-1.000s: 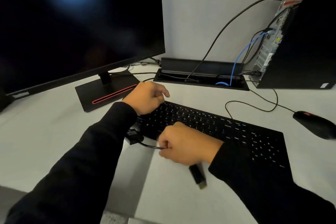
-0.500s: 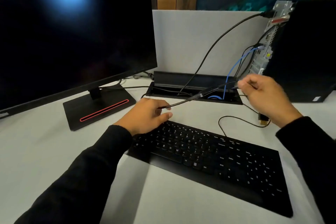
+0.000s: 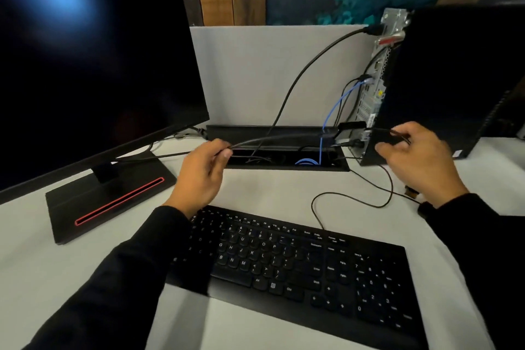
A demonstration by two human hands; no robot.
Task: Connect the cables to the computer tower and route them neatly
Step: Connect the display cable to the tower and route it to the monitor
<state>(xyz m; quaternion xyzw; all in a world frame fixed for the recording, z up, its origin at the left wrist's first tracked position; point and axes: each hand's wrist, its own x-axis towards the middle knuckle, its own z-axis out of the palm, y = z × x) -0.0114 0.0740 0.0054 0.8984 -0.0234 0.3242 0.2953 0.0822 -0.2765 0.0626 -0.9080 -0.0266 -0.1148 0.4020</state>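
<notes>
A black computer tower [image 3: 443, 79] stands at the back right with its rear port panel [image 3: 375, 77] facing left. A thick black cable [image 3: 301, 77] and a blue cable [image 3: 338, 99] are plugged into that panel. My left hand [image 3: 203, 173] pinches a black cable [image 3: 278, 138] that stretches right to my right hand [image 3: 417, 159]. My right hand grips the cable's far part near the tower's lower rear corner. A gold-tipped plug [image 3: 410, 192] shows beside my right wrist.
A dark monitor [image 3: 93, 60] on a red-striped stand [image 3: 108, 202] fills the left. A black keyboard [image 3: 298, 264] lies in front, its thin cable [image 3: 349, 199] looping toward the tower. An open cable tray [image 3: 284, 163] is set in the desk below a grey divider [image 3: 270, 65].
Both hands have lifted further from the keyboard toward the back. My right hand carried the cable right, up to the tower's lower rear corner, and the cable now runs tauter between my hands.
</notes>
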